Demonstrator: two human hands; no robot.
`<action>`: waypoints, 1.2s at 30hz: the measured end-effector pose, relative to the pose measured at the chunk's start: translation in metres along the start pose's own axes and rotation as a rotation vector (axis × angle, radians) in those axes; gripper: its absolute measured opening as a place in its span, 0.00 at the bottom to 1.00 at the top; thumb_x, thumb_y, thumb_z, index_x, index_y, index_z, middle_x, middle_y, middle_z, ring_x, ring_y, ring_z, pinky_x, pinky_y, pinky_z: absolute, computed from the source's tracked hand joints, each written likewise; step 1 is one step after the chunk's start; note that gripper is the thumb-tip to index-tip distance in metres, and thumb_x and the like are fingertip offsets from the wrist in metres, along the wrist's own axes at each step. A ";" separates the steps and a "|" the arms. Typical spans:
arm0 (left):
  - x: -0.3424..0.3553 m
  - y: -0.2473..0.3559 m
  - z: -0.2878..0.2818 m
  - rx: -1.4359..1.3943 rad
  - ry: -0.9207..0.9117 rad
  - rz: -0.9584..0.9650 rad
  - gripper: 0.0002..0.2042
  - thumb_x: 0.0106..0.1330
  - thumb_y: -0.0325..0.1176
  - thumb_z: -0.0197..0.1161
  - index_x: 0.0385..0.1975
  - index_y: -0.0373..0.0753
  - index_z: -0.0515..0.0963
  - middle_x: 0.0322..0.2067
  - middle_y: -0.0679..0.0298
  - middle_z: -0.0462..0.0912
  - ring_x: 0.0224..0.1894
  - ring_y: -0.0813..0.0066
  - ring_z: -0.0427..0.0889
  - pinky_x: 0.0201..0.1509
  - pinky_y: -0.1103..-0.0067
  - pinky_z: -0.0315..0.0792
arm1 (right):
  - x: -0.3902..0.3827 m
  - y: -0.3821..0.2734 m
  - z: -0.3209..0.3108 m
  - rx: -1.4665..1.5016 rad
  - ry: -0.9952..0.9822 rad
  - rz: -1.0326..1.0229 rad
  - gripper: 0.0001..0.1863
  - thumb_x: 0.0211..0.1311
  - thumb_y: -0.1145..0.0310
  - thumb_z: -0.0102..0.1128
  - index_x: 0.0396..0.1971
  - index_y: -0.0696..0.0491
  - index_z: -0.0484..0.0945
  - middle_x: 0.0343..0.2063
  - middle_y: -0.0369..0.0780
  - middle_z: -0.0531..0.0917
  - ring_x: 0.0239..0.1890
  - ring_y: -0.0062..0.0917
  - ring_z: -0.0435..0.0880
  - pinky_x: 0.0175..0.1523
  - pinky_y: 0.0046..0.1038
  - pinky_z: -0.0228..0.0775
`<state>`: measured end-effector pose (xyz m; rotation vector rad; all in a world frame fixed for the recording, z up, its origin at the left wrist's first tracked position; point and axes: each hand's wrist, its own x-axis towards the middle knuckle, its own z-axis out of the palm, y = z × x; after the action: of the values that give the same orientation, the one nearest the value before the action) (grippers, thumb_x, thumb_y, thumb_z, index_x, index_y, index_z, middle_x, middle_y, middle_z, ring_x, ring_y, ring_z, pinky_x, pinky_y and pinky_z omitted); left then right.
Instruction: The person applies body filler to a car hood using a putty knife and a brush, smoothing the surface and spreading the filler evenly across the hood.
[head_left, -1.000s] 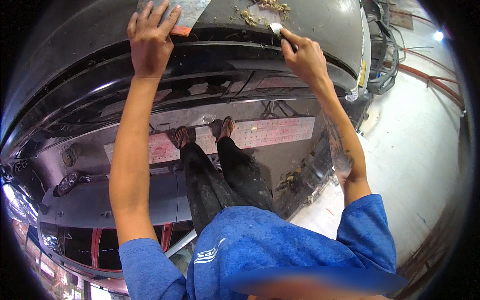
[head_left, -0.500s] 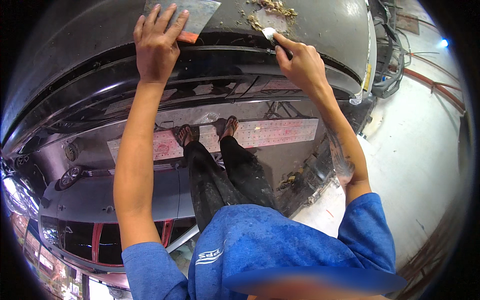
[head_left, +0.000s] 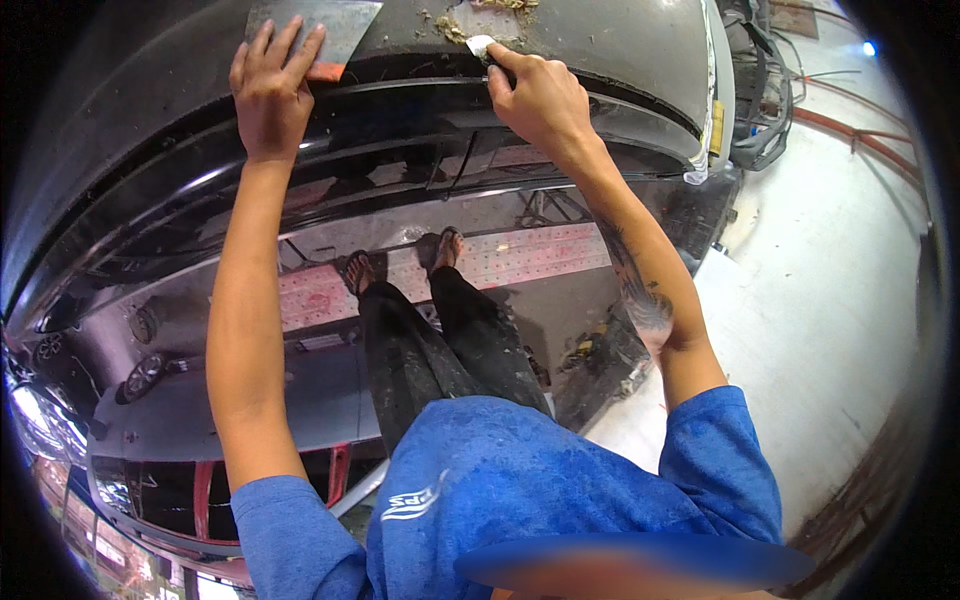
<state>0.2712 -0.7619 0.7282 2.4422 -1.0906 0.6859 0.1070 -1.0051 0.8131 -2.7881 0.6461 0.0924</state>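
Note:
My left hand (head_left: 270,85) rests, fingers spread, on a flat metal plate (head_left: 350,25) with an orange edge strip, lying on a dark grey vehicle panel (head_left: 630,60). My thumb is mostly hidden. To its right, my right hand (head_left: 540,100) is closed on a small scraper (head_left: 480,46) with a pale blade. The blade is at a pale scraped patch (head_left: 475,20) with crumbly, yellowish-brown flakes around it. A glossy black curved band (head_left: 380,150) runs below both hands along the panel.
My feet stand on a pink-stained perforated plank (head_left: 520,250). Behind me is a grey car (head_left: 150,420) with red-edged windows. At the right are dark vehicle parts (head_left: 760,120), red metal tubing (head_left: 850,130) and a white floor (head_left: 800,300).
The view has shifted a little. The scraper has moved slightly leftward along the lower left of the patch. My left hand stays on the metal plate.

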 end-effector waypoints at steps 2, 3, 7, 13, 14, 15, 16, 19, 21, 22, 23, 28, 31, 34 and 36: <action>0.000 0.000 0.000 -0.019 -0.005 0.005 0.28 0.54 0.23 0.63 0.55 0.60 0.80 0.58 0.72 0.78 0.63 0.66 0.72 0.69 0.64 0.60 | 0.002 -0.003 0.001 0.010 -0.003 -0.001 0.20 0.62 0.55 0.54 0.52 0.41 0.82 0.32 0.52 0.85 0.36 0.50 0.84 0.45 0.46 0.76; -0.002 0.001 0.000 -0.021 -0.038 -0.016 0.28 0.54 0.23 0.63 0.55 0.60 0.80 0.58 0.71 0.78 0.63 0.66 0.72 0.69 0.64 0.60 | 0.003 -0.005 0.002 0.018 0.000 0.005 0.20 0.61 0.55 0.54 0.52 0.41 0.82 0.32 0.52 0.85 0.37 0.50 0.84 0.45 0.46 0.76; 0.000 -0.002 0.001 -0.002 -0.040 0.014 0.28 0.54 0.22 0.62 0.55 0.60 0.80 0.58 0.71 0.77 0.63 0.65 0.72 0.69 0.64 0.60 | -0.002 -0.006 0.008 0.045 0.053 0.029 0.20 0.61 0.55 0.53 0.51 0.42 0.82 0.34 0.52 0.85 0.39 0.51 0.84 0.48 0.46 0.76; 0.000 -0.003 0.002 -0.042 -0.003 0.028 0.28 0.55 0.21 0.62 0.55 0.59 0.80 0.58 0.71 0.78 0.63 0.64 0.72 0.69 0.65 0.60 | 0.004 -0.020 0.009 0.016 0.074 0.065 0.16 0.61 0.58 0.53 0.44 0.47 0.83 0.34 0.50 0.85 0.39 0.50 0.84 0.46 0.47 0.77; -0.001 -0.002 0.002 -0.045 -0.015 0.026 0.27 0.56 0.21 0.62 0.56 0.58 0.80 0.58 0.70 0.78 0.63 0.64 0.72 0.69 0.64 0.60 | 0.012 -0.026 0.009 0.021 0.133 0.061 0.16 0.61 0.57 0.53 0.43 0.47 0.83 0.34 0.52 0.85 0.40 0.52 0.84 0.47 0.47 0.76; -0.004 -0.001 0.001 -0.065 -0.042 0.018 0.27 0.57 0.21 0.61 0.56 0.58 0.80 0.59 0.70 0.77 0.63 0.63 0.72 0.69 0.64 0.60 | 0.014 -0.030 0.008 0.028 0.116 0.116 0.17 0.62 0.56 0.53 0.43 0.46 0.84 0.34 0.53 0.85 0.40 0.53 0.83 0.48 0.48 0.76; -0.006 0.001 0.000 -0.096 -0.053 0.031 0.27 0.57 0.21 0.61 0.56 0.58 0.80 0.59 0.70 0.77 0.63 0.63 0.72 0.69 0.64 0.60 | 0.026 -0.035 0.007 0.061 0.126 0.139 0.16 0.61 0.56 0.53 0.39 0.48 0.84 0.34 0.54 0.84 0.40 0.54 0.83 0.47 0.49 0.76; -0.003 0.000 -0.003 -0.108 -0.022 0.049 0.27 0.56 0.22 0.62 0.55 0.57 0.80 0.58 0.70 0.78 0.63 0.64 0.72 0.69 0.65 0.59 | 0.030 -0.037 -0.004 -0.009 0.076 0.112 0.18 0.61 0.55 0.51 0.43 0.46 0.84 0.34 0.54 0.84 0.41 0.54 0.83 0.48 0.49 0.77; -0.001 0.000 -0.002 -0.088 -0.002 0.032 0.26 0.54 0.24 0.63 0.54 0.58 0.80 0.57 0.71 0.78 0.63 0.65 0.72 0.69 0.65 0.59 | 0.025 -0.034 -0.006 -0.134 -0.014 0.193 0.20 0.61 0.54 0.52 0.49 0.42 0.83 0.36 0.52 0.85 0.41 0.54 0.83 0.50 0.49 0.75; 0.000 0.001 -0.002 -0.073 -0.037 0.031 0.25 0.54 0.25 0.64 0.53 0.57 0.80 0.57 0.71 0.78 0.63 0.65 0.71 0.69 0.65 0.58 | 0.025 -0.033 -0.007 -0.082 0.057 0.157 0.19 0.61 0.55 0.52 0.48 0.43 0.83 0.37 0.52 0.85 0.43 0.52 0.83 0.50 0.49 0.76; 0.000 0.001 -0.003 -0.095 -0.022 0.006 0.26 0.54 0.24 0.64 0.54 0.57 0.80 0.58 0.71 0.77 0.63 0.65 0.71 0.69 0.65 0.58 | 0.022 -0.034 -0.007 -0.038 0.028 0.204 0.18 0.61 0.56 0.52 0.47 0.44 0.83 0.39 0.52 0.85 0.44 0.51 0.84 0.50 0.49 0.76; -0.001 0.003 -0.005 -0.094 -0.086 -0.022 0.27 0.55 0.25 0.64 0.56 0.58 0.79 0.60 0.71 0.76 0.64 0.65 0.70 0.70 0.65 0.59 | 0.015 -0.045 0.000 -0.040 -0.005 0.206 0.19 0.61 0.58 0.52 0.50 0.42 0.82 0.38 0.52 0.85 0.43 0.52 0.83 0.49 0.49 0.76; -0.002 0.004 -0.002 -0.092 -0.057 -0.032 0.27 0.55 0.25 0.65 0.56 0.59 0.79 0.59 0.71 0.77 0.64 0.66 0.71 0.70 0.66 0.58 | 0.009 -0.046 0.008 -0.006 0.000 0.186 0.18 0.62 0.58 0.52 0.50 0.42 0.82 0.36 0.53 0.85 0.41 0.53 0.84 0.46 0.50 0.76; -0.002 0.005 0.000 -0.092 -0.065 -0.032 0.27 0.55 0.25 0.66 0.56 0.59 0.79 0.59 0.71 0.77 0.64 0.67 0.71 0.71 0.66 0.58 | 0.010 -0.043 0.015 -0.033 0.031 0.097 0.18 0.61 0.57 0.53 0.50 0.42 0.81 0.35 0.54 0.85 0.40 0.53 0.84 0.46 0.50 0.76; -0.002 0.006 -0.002 -0.081 -0.091 -0.040 0.27 0.55 0.25 0.66 0.56 0.59 0.79 0.59 0.71 0.77 0.64 0.67 0.71 0.71 0.66 0.57 | 0.014 -0.042 0.018 -0.032 0.027 0.146 0.17 0.62 0.57 0.53 0.46 0.44 0.82 0.34 0.54 0.85 0.39 0.54 0.84 0.46 0.49 0.76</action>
<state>0.2649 -0.7636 0.7295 2.4398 -1.0791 0.5120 0.1383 -0.9703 0.8051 -2.7738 0.8615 0.0958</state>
